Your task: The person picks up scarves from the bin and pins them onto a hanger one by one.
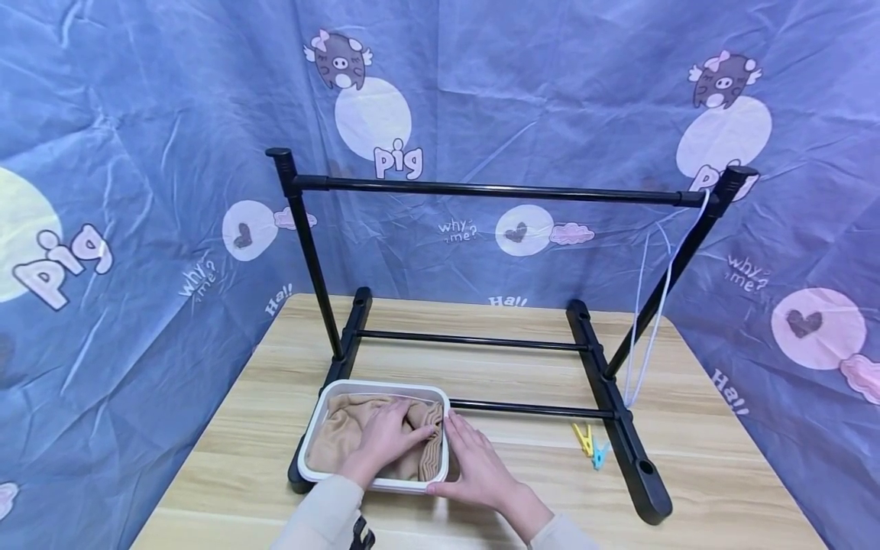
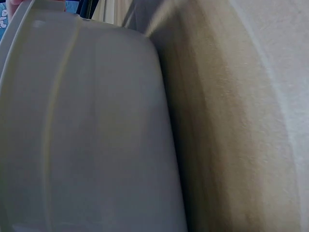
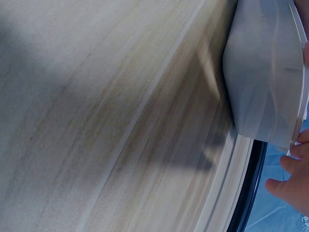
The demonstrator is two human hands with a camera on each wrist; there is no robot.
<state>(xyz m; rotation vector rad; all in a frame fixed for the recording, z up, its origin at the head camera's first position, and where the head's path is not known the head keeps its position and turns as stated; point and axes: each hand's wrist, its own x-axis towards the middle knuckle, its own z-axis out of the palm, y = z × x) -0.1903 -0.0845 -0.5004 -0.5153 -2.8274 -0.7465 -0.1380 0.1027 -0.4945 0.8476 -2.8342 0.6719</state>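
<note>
Cloth inside the tub looks soft, best pinched by its ribbed edge, left hand unclear in grip, right hand spread against the tub.

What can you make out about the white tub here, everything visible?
The white tub is an open-topped rounded rectangle, apparently smooth plastic, with a projecting rim and a line running along its outer wall. Tan cloth lies inside, ribbed near the right end. It sits upright at the left of the wood-grain tabletop, hiding some of the black rack's left foot; whether they touch is unclear. The left grip reaches inside; the right grip touches its right side, thumb at the near corner.
</note>
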